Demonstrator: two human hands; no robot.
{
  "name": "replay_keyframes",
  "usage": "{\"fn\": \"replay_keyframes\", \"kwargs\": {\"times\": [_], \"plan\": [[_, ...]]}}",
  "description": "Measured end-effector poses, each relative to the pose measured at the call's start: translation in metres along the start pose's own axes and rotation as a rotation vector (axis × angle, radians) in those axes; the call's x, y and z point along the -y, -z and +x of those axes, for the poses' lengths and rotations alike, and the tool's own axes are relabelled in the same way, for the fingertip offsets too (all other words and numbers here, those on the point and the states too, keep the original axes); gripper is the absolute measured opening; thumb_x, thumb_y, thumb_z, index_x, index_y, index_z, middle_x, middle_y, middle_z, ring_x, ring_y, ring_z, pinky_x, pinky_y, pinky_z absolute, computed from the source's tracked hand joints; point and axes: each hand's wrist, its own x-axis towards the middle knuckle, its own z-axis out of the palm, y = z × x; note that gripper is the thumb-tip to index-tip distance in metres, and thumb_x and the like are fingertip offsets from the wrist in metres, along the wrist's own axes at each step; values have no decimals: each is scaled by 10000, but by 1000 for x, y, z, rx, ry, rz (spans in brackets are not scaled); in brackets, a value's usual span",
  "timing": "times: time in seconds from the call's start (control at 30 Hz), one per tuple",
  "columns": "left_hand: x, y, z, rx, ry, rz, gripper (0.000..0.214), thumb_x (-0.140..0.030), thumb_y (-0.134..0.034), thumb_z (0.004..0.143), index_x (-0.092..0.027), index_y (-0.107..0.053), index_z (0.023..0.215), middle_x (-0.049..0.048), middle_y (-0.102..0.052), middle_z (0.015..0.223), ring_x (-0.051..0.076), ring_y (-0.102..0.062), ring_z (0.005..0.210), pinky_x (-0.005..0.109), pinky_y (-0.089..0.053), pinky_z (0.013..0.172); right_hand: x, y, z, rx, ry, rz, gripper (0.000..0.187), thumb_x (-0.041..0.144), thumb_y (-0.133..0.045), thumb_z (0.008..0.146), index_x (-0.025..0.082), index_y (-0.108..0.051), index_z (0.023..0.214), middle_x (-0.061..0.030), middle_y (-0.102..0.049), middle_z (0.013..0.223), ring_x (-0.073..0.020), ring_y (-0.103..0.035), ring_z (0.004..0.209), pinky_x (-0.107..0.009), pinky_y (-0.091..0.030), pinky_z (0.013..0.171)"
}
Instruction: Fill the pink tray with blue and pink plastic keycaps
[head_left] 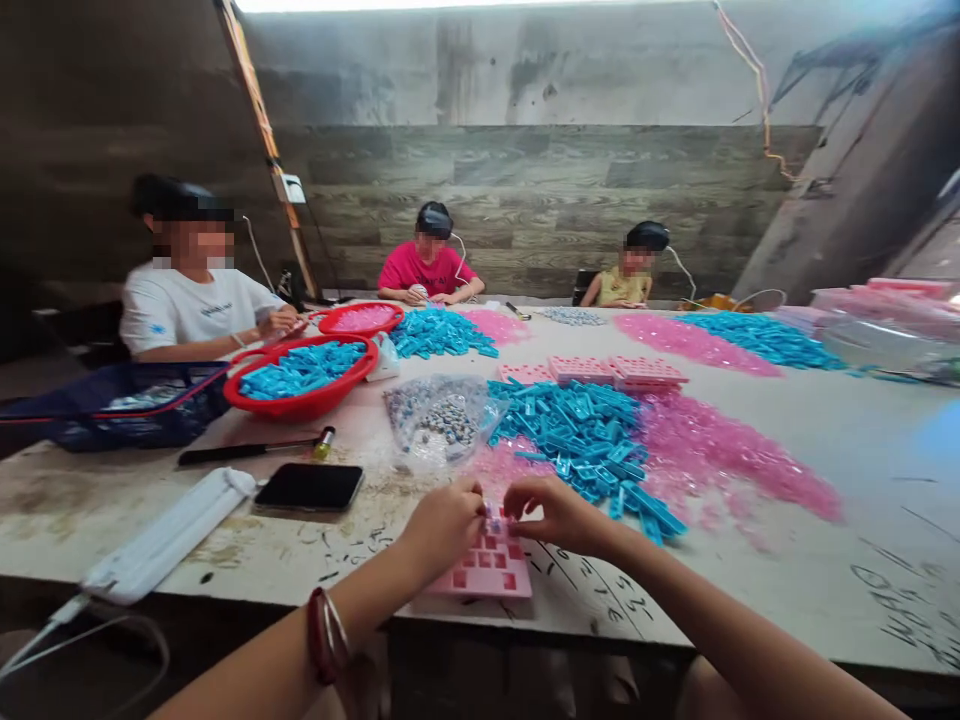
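Observation:
A pink tray with square pockets (492,578) lies flat near the table's front edge. Over its far left part is my left hand (444,528), fingers closed in a pinch; whatever they hold is hidden. My right hand (559,512) reaches in from the other side, its fingers curled and thumb tip low at the tray. Something small and shiny shows between the two hands, too small to name. Just beyond them lie a heap of blue plastic pieces (574,425), a heap of clear pink pieces (720,455) and a clear bag of small beadlike parts (442,420).
At left stand a red basket of blue pieces (304,400) and a dark blue basket (142,425). A phone (310,487), a black-handled tool (240,452) and a white power strip (169,540) lie nearer. Stacked pink trays (615,370) sit behind the heaps. Several people work around the table.

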Motion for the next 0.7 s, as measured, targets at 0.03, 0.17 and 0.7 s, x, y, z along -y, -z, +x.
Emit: {"fn": "replay_keyframes", "kwargs": {"times": [0.03,0.17,0.7], "plan": [[1,2,0,5,-11,-14,217,-120,-460,825,-156,-673,812,33,-616,922,153,-599,817,257,-453,767,0,0,0,-1,-6,4,51,141,-642,706,151,-615,749,-13,-634,712,-125,-577,659,-252,-468,622],[5,7,0,33,-67,-47,188,-129,-509,789,-178,-685,831,15,-614,931,150,-598,814,247,-446,752,2,0,-1,-3,-16,5,74,134,-650,704,157,-616,766,-4,-632,716,-117,-582,661,-245,-471,617],[3,3,-1,2,-67,-36,180,-99,-508,780,-179,-664,820,13,-610,924,151,-588,825,253,-441,757,1,2,-1,12,13,-2,89,102,-641,715,163,-622,777,-7,-655,758,-110,-588,690,-242,-488,650]]}}
